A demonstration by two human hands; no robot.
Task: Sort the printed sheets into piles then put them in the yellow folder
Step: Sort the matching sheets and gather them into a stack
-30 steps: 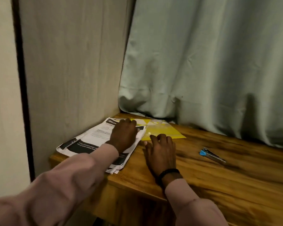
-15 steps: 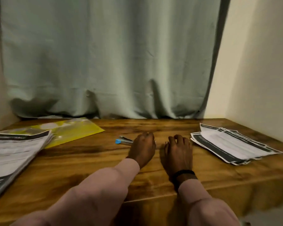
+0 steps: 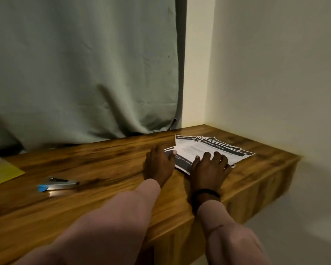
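Shifting since 0.5 s ago, both hands have gone from bare wood beside the stapler (image 3: 58,184) onto the fanned printed sheets (image 3: 208,150), so squaring this pile looks like the step in hand; the yellow folder (image 3: 3,172) lies far left of the sheets, cut by the frame edge. Left hand (image 3: 159,165) touches the sheets' left edge with fingers relaxed, gripping nothing, and right hand (image 3: 210,169) presses flat on their near part, fingers spread. Right of the sheets the table (image 3: 266,163) ends near the wall; leftward is open wood.
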